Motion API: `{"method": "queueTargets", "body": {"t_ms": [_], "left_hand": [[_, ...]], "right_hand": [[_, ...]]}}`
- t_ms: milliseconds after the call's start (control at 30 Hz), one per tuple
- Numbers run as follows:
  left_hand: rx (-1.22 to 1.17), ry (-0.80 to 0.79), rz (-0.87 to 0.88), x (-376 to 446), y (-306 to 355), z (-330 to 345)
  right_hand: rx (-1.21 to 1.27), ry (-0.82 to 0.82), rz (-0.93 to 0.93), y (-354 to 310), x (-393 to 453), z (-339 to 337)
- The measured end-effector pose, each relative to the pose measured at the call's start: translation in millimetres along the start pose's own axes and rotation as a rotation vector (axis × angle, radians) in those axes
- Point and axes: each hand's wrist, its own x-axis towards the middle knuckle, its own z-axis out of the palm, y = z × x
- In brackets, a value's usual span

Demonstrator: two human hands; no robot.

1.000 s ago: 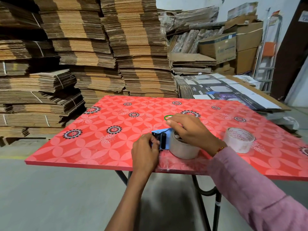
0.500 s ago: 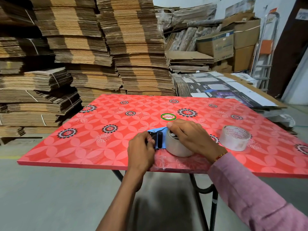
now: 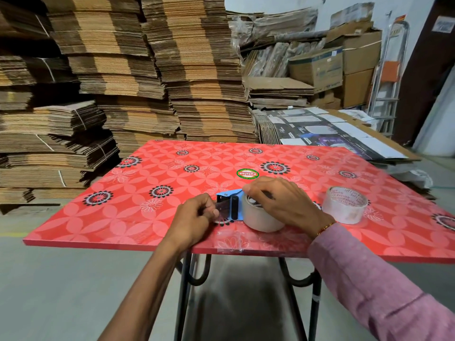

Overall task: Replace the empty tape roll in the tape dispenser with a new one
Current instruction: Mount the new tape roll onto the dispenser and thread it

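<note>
Around us: red floral table [image 3: 138, 212] on black metal legs, a green oval sticker [image 3: 247, 174] near its middle, flattened cardboard stacks [image 3: 147, 77] behind, brown boxes [image 3: 339, 67] and printed cartons [image 3: 327, 134] back right, a stepladder [image 3: 387, 94] at the far right. Nothing sits between our hands and the work; our own fingers hide most of the dispenser.

Versus half a second ago: the view has shifted slightly, the sticker is still uncovered, and both hands stay on the dispenser in nearly the same pose. The spare roll hasn't moved on the table.

Tape dispenser [image 3: 230, 204]: blue metal frame, black roller, serrated edge at its left end, lying on the table near the front edge. The tape roll [image 3: 261, 216] mounted in it is pale beige, standing on its side, full-looking. A second clear tape roll [image 3: 346, 205] with printed core sits just right of our right wrist, apart from it.

Our left hand [image 3: 194, 221] is pinched closed at the cutter end; we can't tell whether it grips tape or the frame. Our right hand [image 3: 283, 201], pink sleeve [image 3: 381, 281], is clamped over the top of the mounted roll, fingers curled into its core.
</note>
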Motion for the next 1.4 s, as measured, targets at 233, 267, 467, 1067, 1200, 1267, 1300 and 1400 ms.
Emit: {"method": "queueTargets", "body": {"t_ms": [233, 267, 467, 1067, 1200, 1267, 1300, 1400], "left_hand": [[-0.175, -0.207, -0.004, 4, 0, -21], [-0.152, -0.195, 0.009, 6, -2, -22], [0.193, 0.053, 0.173, -1, -14, -8], [-0.224, -0.194, 0.064, 10, -16, -21], [-0.277, -0.293, 0.035, 11, -12, -29], [-0.299, -0.345, 0.029, 11, -13, -31], [-0.321, -0.377, 0.029, 12, -13, -33], [-0.367, -0.467, 0.046, 16, -15, -37]], "right_hand": [[0.016, -0.006, 0.024, -3, 1, 1], [0.019, -0.005, 0.032, -3, 2, 1], [-0.035, 0.0, -0.001, -5, -2, 6], [-0.073, -0.039, 0.075, -10, -2, 7], [-0.035, -0.092, 0.047, -1, -2, 5], [0.025, -0.153, 0.001, 7, -5, 0], [0.056, -0.189, -0.032, 12, -7, -3], [0.115, -0.245, -0.073, 22, -10, -11]]}}
